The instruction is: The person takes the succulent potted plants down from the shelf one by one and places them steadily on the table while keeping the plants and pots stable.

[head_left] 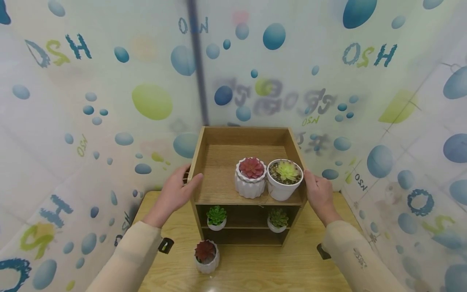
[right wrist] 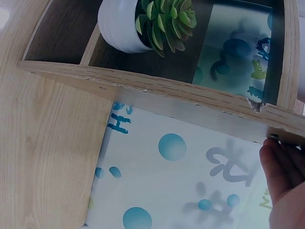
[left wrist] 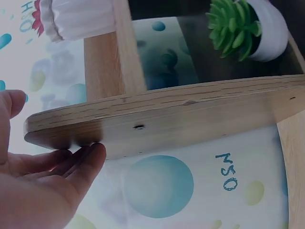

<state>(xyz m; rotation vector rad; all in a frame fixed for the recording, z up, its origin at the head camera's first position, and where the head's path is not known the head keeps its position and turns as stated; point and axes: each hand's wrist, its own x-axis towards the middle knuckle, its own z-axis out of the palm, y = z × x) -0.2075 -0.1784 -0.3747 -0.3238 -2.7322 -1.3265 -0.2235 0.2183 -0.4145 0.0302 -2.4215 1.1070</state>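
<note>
A small wooden shelf (head_left: 240, 204) stands on the table between both hands. My left hand (head_left: 178, 188) holds its left side panel (left wrist: 200, 112), fingers against the outer face and thumb over the upper edge. On the opposite side my right hand (head_left: 320, 192) grips the right side panel (right wrist: 190, 102) near the top, fingertips at its outer face. Up on top sit a ribbed white pot with a red succulent (head_left: 251, 178) and a smooth white pot with a pale green succulent (head_left: 285, 180). The compartment below has a bright green succulent (head_left: 217, 217) at left and a darker green one (head_left: 278, 220) at right.
Another ribbed white pot with a dark red succulent (head_left: 206, 257) stands on the wooden table (head_left: 255, 269), in front of the shelf's left side. Patterned curtains (head_left: 153, 73) close in the back and both sides. Small black fittings (head_left: 166, 245) lie near each forearm.
</note>
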